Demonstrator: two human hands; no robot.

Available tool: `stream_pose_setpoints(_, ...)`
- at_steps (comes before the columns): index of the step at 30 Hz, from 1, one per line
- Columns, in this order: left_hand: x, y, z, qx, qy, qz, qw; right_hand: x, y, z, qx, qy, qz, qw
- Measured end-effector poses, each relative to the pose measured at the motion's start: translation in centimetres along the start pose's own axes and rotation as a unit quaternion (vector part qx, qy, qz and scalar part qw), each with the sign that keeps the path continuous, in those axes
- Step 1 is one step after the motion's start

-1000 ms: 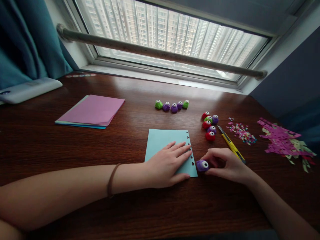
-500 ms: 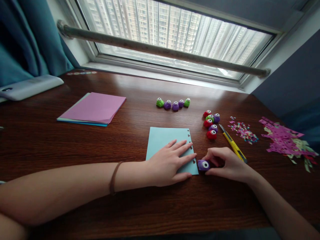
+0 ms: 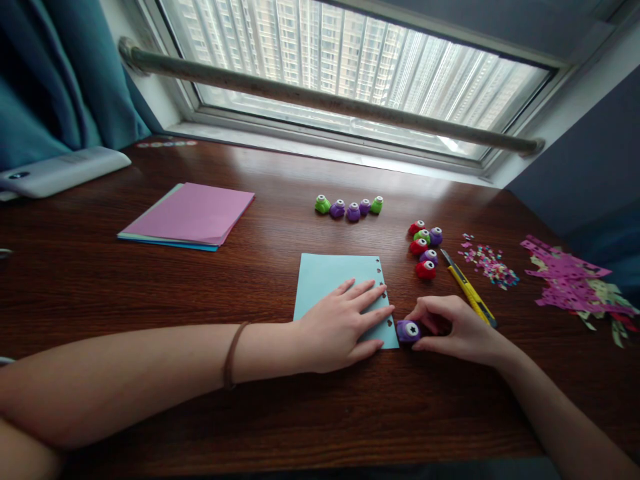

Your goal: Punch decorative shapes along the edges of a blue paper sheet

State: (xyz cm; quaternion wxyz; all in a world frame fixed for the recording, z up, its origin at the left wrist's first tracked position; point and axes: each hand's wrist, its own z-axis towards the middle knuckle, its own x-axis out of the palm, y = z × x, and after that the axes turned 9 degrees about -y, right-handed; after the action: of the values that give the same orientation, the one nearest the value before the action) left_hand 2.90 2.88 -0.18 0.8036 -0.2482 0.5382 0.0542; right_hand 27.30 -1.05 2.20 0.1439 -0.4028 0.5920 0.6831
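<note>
A light blue paper sheet [image 3: 330,280] lies on the dark wooden desk [image 3: 150,300], with small shapes punched along its right edge. My left hand [image 3: 340,327] rests flat on the sheet's lower right part, fingers spread. My right hand [image 3: 455,330] grips a small purple craft punch [image 3: 409,330] with a star on its top, set against the sheet's lower right corner.
A row of green and purple punches [image 3: 350,208] sits farther back, a red, green and purple cluster [image 3: 425,247] to the right. A yellow utility knife [image 3: 470,293], confetti [image 3: 487,263], punched pink scraps [image 3: 575,280], a coloured paper stack [image 3: 190,217] and a white device [image 3: 55,170] lie around.
Both hands stay in place; the purple punch remains at the sheet's lower right corner. The view has shifted slightly.
</note>
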Motion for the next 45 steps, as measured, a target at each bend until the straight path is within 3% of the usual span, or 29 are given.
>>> stream_pose_setpoints(26,-0.24,-0.31,0.17,-0.009,0.029,0.018,0.999,0.29,0.23,0.07,-0.018,0.007,0.014,1.0)
stream_pose_setpoints(45,-0.11,-0.24,-0.01,-0.007,0.017,0.019,1.0,0.25,0.24,-0.11,-0.007,-0.005,-0.021,1.0)
